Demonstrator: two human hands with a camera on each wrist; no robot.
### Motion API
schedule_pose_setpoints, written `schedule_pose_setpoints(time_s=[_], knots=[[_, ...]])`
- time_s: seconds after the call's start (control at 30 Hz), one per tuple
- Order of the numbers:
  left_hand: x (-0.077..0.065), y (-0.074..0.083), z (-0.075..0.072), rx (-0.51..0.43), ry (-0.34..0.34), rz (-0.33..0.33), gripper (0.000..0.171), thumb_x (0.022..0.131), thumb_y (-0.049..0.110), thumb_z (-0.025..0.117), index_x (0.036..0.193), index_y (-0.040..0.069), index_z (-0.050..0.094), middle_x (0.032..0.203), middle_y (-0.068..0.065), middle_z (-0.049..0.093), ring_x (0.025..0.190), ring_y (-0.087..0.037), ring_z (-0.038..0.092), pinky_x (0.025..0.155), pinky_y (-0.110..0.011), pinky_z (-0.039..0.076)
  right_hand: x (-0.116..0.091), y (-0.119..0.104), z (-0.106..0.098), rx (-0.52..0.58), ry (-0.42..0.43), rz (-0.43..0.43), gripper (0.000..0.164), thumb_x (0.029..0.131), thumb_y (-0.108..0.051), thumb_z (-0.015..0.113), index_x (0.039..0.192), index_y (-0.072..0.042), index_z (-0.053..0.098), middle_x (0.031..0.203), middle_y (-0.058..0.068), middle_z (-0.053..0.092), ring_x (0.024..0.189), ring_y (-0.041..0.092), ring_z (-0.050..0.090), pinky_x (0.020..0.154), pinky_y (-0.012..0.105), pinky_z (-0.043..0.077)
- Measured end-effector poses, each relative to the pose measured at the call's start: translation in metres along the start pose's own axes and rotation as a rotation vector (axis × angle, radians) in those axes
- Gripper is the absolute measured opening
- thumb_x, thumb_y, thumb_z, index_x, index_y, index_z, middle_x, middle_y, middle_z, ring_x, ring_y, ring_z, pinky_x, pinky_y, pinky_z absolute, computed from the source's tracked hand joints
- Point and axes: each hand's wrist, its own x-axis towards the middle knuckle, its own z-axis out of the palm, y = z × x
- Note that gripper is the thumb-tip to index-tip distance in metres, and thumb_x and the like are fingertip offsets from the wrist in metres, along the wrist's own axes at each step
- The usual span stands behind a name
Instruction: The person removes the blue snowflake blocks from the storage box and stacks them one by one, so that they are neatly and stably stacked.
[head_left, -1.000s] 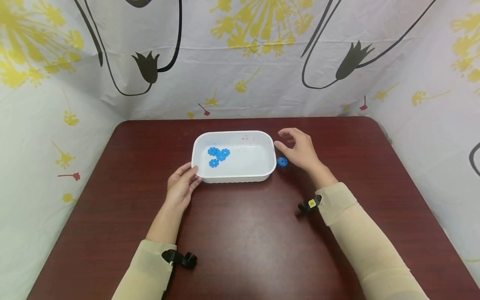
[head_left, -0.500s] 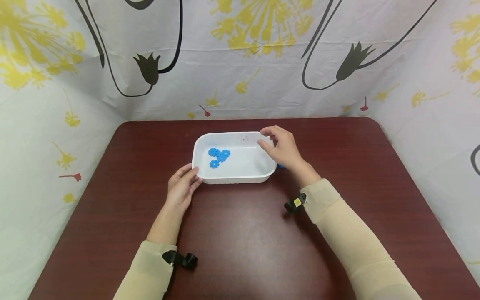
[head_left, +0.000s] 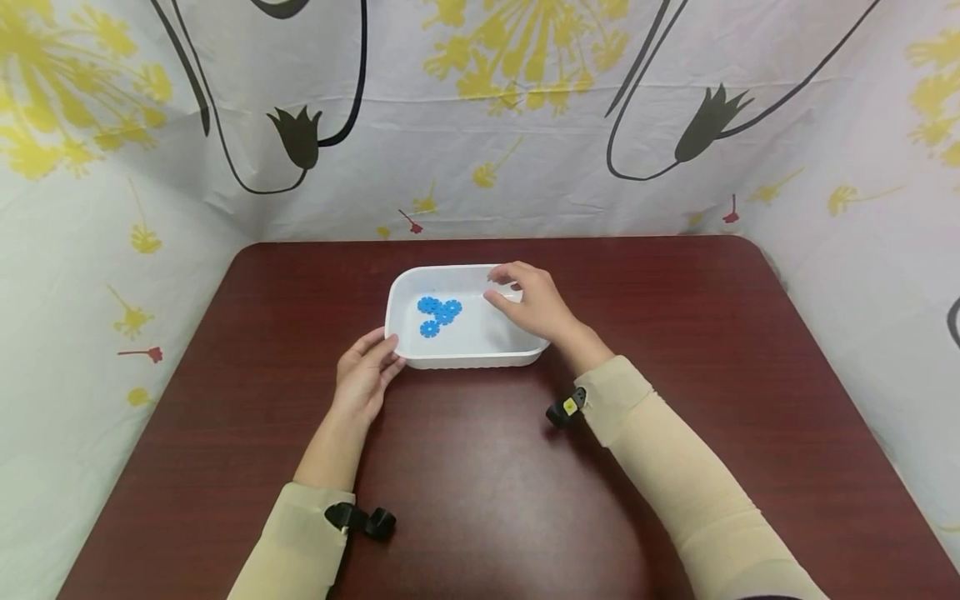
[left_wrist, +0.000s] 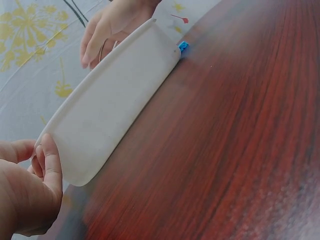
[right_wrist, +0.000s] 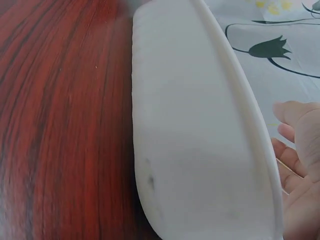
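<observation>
My left hand (head_left: 362, 379) grips the left front corner of a white plastic tray (head_left: 480, 337), thumb at the rim. Several blue, notched disc pieces (head_left: 430, 329) lie together on the left part of the tray floor. Over the right part hovers my right hand (head_left: 537, 305), its thumb and fingers loosely bent and apart, with nothing between them. In the left wrist view, another blue piece (left_wrist: 183, 47) sits on the table just beyond the tray's right end; the right arm hides it in the head view. The right wrist view shows mostly the tray's outer wall (right_wrist: 195, 120).
The tray stands on a dark red wooden table (head_left: 465, 467), near its back edge. A white curtain (head_left: 480, 192) with yellow and dark flower prints hangs behind and at both sides. Each sleeve carries a black wrist camera mount (head_left: 360, 520).
My right hand has moved left, from beside the tray's right end to above its inside, covering the loose blue piece there. The left hand and the pieces in the tray stay put.
</observation>
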Motion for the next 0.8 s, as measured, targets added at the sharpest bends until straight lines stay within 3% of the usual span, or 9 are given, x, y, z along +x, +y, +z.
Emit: schedule_pose_setpoints(time_s=[0.3,0.57,0.8], knots=[[0.001,-0.001,-0.001,-0.015,-0.006,0.007,0.034,0.097,0.004,0.067,0.129,0.004,0.057,0.084,-0.001,0.061,0.074,-0.011,0.061,0.076,-0.022,0.062,0.009,-0.006,0.015,0.018,-0.094,0.008,0.033,0.093,-0.015,0.074,0.119,0.005,0.067,0.116,0.018,0.069,0.105,0.029,0.067,0.09,0.045,0.058],[0.001,0.0,-0.002,-0.01,-0.007,0.011,0.035,0.097,0.004,0.068,0.13,0.003,0.057,0.084,-0.001,0.061,0.074,-0.011,0.062,0.076,-0.022,0.062,0.016,-0.01,0.027,-0.018,-0.169,0.055,0.036,0.095,-0.017,0.073,0.122,0.004,0.065,0.115,0.018,0.068,0.102,0.028,0.067,0.091,0.038,0.058],[0.001,-0.001,-0.002,-0.015,-0.015,0.013,0.035,0.096,0.003,0.068,0.128,0.004,0.056,0.083,-0.001,0.06,0.072,-0.01,0.061,0.075,-0.021,0.061,0.02,-0.014,0.034,-0.055,-0.194,0.109,0.038,0.095,-0.02,0.073,0.127,0.0,0.064,0.123,0.014,0.065,0.113,0.028,0.062,0.095,0.038,0.056]])
